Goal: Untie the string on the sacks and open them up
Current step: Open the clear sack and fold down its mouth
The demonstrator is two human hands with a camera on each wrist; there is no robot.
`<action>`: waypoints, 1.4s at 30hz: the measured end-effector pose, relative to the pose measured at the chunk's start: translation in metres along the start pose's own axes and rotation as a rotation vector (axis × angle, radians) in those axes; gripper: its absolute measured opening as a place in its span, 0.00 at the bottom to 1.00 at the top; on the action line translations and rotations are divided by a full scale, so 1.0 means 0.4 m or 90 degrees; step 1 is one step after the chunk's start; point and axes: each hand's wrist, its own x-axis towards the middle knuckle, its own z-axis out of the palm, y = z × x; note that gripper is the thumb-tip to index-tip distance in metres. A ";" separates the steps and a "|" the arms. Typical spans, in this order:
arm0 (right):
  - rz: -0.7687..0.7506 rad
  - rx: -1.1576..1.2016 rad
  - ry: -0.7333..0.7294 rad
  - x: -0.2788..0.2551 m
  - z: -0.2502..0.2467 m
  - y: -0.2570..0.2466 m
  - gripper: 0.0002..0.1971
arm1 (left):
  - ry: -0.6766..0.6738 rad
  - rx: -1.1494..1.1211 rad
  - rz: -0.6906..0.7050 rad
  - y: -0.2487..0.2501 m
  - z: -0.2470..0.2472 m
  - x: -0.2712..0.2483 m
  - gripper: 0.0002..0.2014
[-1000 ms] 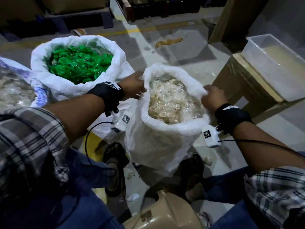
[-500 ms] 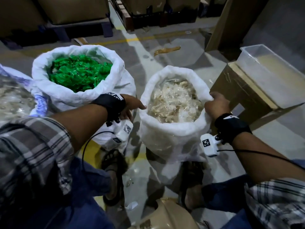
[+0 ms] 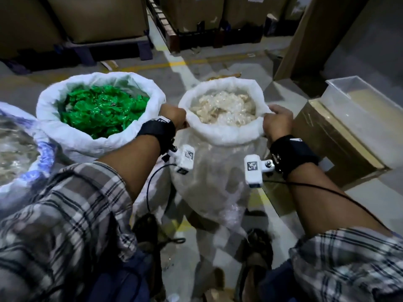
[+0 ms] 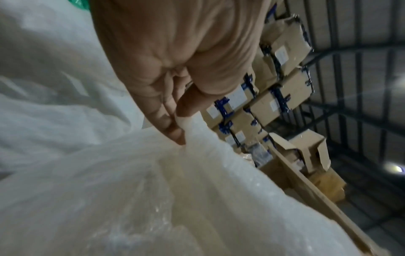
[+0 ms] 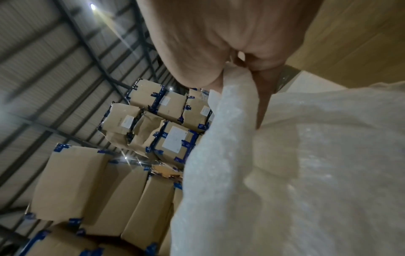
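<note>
A white woven sack (image 3: 218,171) stands open on the floor between my feet, its rolled rim (image 3: 224,132) ringing pale cream pieces (image 3: 222,110). My left hand (image 3: 174,118) grips the rim's left side; in the left wrist view the fingers (image 4: 171,121) pinch the white sack cloth (image 4: 197,173). My right hand (image 3: 277,123) grips the rim's right side, and the right wrist view shows the sack cloth (image 5: 236,104) bunched in the fist. To the left stands a second open white sack (image 3: 91,140) full of green pieces (image 3: 100,110). No string is visible.
A third sack (image 3: 24,153) lies at the far left edge. A cardboard box (image 3: 335,140) with a clear plastic tub (image 3: 370,118) on it stands close on the right. Pallets of boxes (image 3: 104,20) line the back. My sandalled feet (image 3: 259,247) flank the sack's base.
My left hand, off the sack half a second ago, now grips its rim again. The sack stands more upright with its mouth spread wider, and the view has tilted up.
</note>
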 end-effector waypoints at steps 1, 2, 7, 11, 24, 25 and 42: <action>0.002 0.014 0.013 0.017 0.021 -0.014 0.19 | 0.026 -0.042 0.004 0.016 -0.008 0.015 0.19; 0.000 0.030 0.025 0.037 0.041 -0.027 0.20 | 0.031 -0.076 0.004 0.025 -0.015 0.049 0.19; -0.034 0.129 0.085 0.124 0.111 -0.066 0.20 | 0.042 -0.174 0.018 0.042 0.015 0.130 0.19; -0.058 0.169 0.089 0.183 0.162 -0.060 0.23 | 0.080 -0.236 0.043 0.060 0.048 0.200 0.18; 0.056 -0.049 -0.016 0.210 0.221 0.067 0.24 | 0.001 -0.137 -0.040 0.004 0.133 0.266 0.11; 0.054 -0.087 -0.010 0.204 0.221 0.057 0.25 | -0.006 -0.114 -0.039 0.006 0.129 0.261 0.14; -0.248 -0.346 -0.301 -0.303 0.245 -0.040 0.18 | 0.075 0.248 0.136 -0.035 -0.221 -0.204 0.11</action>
